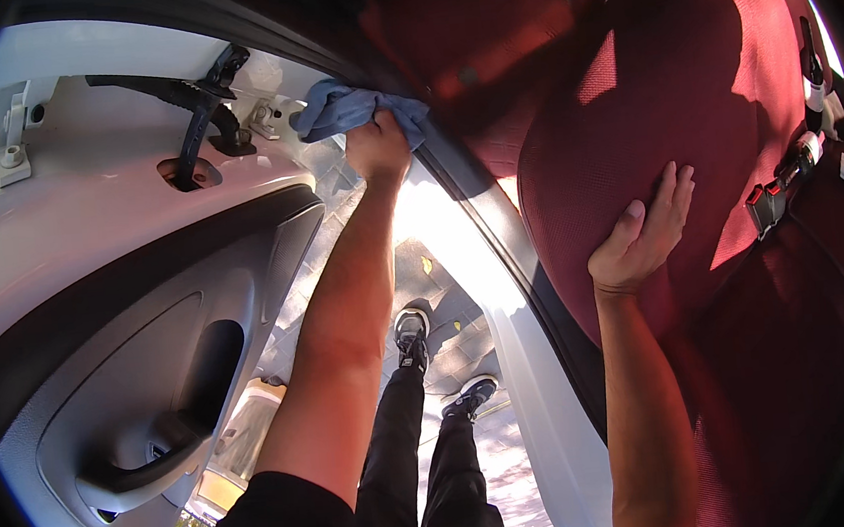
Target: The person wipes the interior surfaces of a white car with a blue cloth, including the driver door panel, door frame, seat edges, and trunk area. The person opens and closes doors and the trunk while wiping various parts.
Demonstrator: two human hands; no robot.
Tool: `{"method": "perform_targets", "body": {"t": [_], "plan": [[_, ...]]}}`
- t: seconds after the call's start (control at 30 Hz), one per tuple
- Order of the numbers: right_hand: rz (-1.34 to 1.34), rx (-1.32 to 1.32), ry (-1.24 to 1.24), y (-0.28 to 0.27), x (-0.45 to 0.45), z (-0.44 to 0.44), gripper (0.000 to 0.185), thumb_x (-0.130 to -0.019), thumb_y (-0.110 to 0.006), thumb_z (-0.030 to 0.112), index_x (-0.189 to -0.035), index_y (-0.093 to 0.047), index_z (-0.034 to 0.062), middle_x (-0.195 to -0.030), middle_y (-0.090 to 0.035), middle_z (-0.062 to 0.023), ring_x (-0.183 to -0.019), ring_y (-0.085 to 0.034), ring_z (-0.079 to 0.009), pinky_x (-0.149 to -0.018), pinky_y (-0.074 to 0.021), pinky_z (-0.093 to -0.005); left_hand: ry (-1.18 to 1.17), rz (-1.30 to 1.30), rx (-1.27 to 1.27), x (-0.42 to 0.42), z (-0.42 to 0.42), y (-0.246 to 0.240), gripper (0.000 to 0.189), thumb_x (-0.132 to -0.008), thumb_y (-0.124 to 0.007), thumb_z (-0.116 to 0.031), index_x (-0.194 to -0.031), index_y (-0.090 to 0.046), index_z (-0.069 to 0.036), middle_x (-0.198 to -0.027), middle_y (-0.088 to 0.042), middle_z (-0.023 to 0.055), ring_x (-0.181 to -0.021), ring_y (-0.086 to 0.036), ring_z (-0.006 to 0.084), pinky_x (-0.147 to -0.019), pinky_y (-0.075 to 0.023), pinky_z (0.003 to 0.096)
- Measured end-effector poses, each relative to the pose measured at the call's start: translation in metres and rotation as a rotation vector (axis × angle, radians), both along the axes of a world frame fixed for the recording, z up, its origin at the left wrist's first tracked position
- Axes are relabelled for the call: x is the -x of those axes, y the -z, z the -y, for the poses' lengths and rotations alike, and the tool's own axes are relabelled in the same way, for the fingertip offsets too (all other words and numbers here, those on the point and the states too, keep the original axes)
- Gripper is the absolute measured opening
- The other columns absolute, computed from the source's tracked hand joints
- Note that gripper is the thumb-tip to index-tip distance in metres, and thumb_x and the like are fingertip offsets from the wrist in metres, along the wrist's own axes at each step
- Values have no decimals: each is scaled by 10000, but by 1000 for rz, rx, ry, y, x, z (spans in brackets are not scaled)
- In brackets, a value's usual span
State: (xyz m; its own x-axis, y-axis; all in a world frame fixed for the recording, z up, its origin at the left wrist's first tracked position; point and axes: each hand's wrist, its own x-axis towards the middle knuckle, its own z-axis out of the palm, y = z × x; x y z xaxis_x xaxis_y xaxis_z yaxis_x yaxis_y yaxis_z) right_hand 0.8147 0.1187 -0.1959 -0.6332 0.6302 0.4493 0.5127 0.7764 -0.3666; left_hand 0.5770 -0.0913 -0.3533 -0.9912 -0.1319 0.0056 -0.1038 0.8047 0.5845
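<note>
My left hand (379,147) is closed around a bunched blue cloth (348,110), which lies against the front end of the car's door sill (451,163), near the door hinge (264,119). On the right, my right hand (642,237) rests with its fingers extended on the dark red fabric of a car seat (651,123) and holds nothing. Part of the cloth is hidden behind my left fist.
The open car door (143,348) with its pull handle (146,468) stands at the left. A door check strap (193,144) spans the hinge gap. Seat belt buckles (767,203) lie at the seat's far side. Below, my shoes stand on paving (451,336).
</note>
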Motion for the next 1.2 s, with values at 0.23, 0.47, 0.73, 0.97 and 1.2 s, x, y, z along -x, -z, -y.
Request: {"method": "perform_targets", "body": {"t": [0.23, 0.47, 0.73, 0.97, 1.2], "plan": [[21, -3, 20, 2, -7, 1, 688, -1053, -376, 412, -1557, -481, -44, -1642, -405, -293, -1503, -394, -508, -1205, -339, -590, -113, 585, -744, -190, 33, 12, 460, -1049, -615, -230, -1449, -556, -11, -1472, -612, 159, -1383, -554, 293, -1190, -363, 328], [-25, -27, -5, 1, 0, -2, 666, -1054, -385, 387, -1549, -492, -47, -1624, -424, -304, -1495, -409, -502, -1208, -342, -586, 150, 61, -590, -16, 32, 24, 639, -1052, -609, -533, -1250, -673, 71, -1228, -666, 211, -1179, -600, 326, -1035, -453, 404], [20, -23, 37, 3, -9, -4, 673, -1042, -391, 383, -1551, -487, -46, -1620, -428, -309, -1487, -418, -503, -1202, -341, -591, -48, 497, -470, -228, 16, 20, 536, -1068, -589, -440, -1374, -571, 0, -1396, -619, 243, -1341, -557, 386, -1149, -384, 442], [-8, -22, 22, 5, -7, -4, 683, -1030, -405, 393, -1547, -492, -44, -1613, -417, -333, -1482, -416, -515, -1195, -340, -596, -175, 469, -1030, -24, 48, 59, 873, -1069, -467, -666, -1486, -470, 101, -1446, -592, 226, -1281, -598, 325, -1104, -464, 407], [-45, -40, -4, 8, 0, -5, 666, -1036, -418, 394, -1523, -522, -48, -1593, -435, -345, -1455, -454, -500, -1170, -369, -571, -339, 419, -682, -234, -5, 37, 429, -1119, -535, -344, -1349, -611, 9, -1225, -712, 219, -1139, -657, 378, -1011, -472, 413]]}}
